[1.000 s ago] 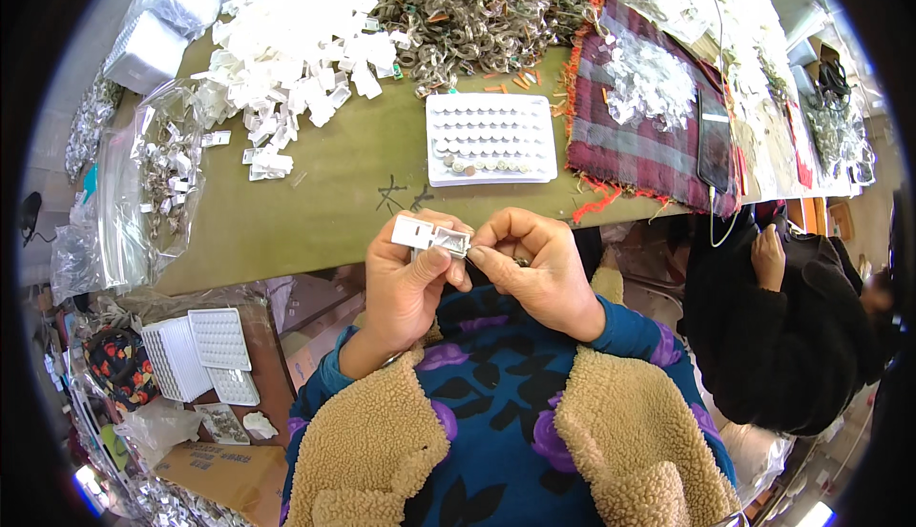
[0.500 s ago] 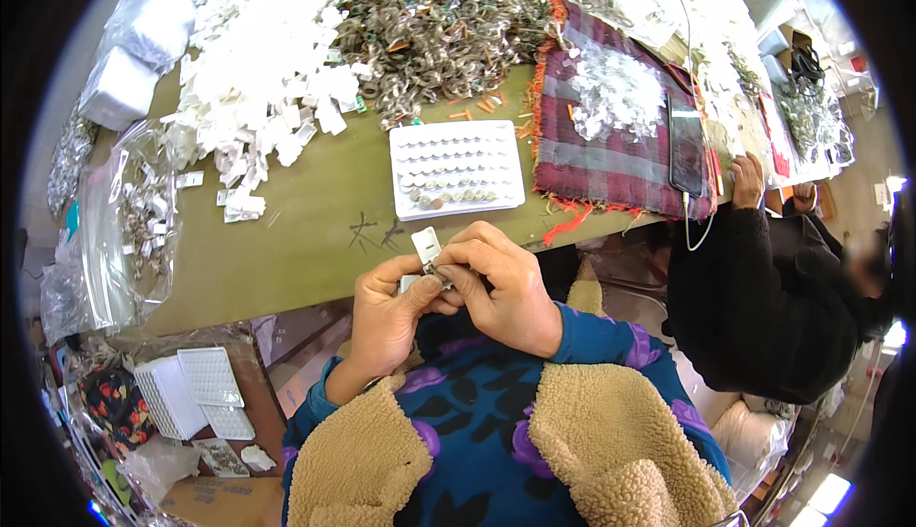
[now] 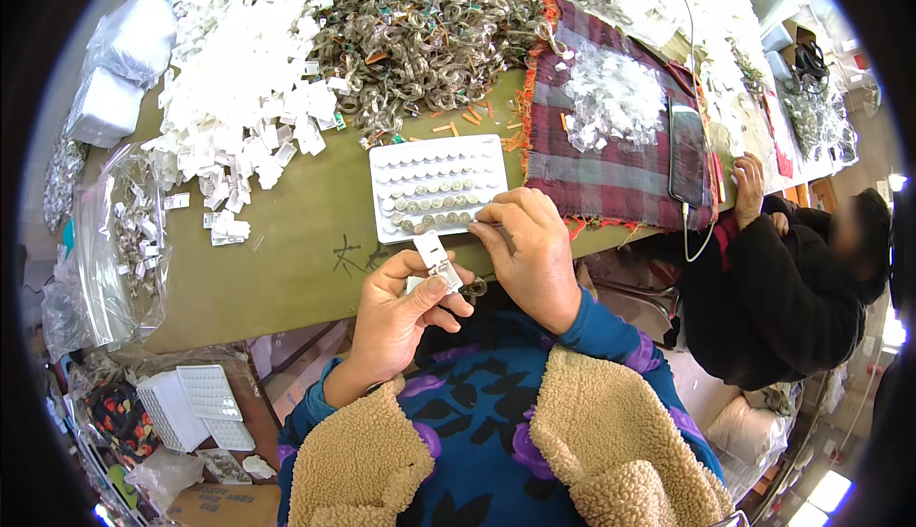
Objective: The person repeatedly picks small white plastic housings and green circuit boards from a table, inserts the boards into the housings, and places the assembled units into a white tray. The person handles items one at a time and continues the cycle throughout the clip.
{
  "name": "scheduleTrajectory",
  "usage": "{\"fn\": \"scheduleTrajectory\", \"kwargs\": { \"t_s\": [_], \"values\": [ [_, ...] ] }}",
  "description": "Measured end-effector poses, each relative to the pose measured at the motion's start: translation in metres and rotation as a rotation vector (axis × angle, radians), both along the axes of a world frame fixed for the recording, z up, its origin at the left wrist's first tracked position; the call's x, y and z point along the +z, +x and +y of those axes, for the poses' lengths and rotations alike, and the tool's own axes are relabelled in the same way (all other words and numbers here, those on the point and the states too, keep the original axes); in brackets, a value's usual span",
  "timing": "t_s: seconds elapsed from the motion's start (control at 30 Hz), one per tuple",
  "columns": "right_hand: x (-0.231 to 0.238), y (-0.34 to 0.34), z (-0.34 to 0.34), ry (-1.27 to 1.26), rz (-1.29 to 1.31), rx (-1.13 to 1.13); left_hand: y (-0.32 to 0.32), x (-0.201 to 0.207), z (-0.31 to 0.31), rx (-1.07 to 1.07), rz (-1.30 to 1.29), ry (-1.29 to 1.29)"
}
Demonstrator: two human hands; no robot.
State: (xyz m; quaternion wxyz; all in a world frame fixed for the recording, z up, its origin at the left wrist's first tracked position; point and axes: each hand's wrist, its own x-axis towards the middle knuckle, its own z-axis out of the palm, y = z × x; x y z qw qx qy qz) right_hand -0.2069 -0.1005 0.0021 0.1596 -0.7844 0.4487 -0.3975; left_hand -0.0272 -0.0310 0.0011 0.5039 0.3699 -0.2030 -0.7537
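My left hand grips a small white plastic case with its hinged lid raised, just past the table's front edge. A greyish coiled strand shows beside the case. My right hand is at the near right corner of a white tray, its thumb and forefinger drawn together. What lies between those fingertips, if anything, is hidden. Rows of round pockets fill the tray; the nearer rows hold small silver discs that look like button cells.
Behind the tray lie heaps of white plastic pieces and coiled greyish strands. A plaid cloth at right bears clear pieces and a phone on a cable. A clear bag lies left. Another person sits at right.
My right hand has left the white case and moved up and right to the tray's corner. My left hand keeps the case, now more exposed. The view has shifted slightly.
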Motion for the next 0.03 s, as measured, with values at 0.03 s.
{"fn": "scheduleTrajectory", "kwargs": {
  "t_s": [0.03],
  "values": [
    [-0.0011,-0.002,-0.0018,0.048,-0.021,0.023,0.0007,0.0,-0.0003,0.006,0.012,0.002]
  ]
}}
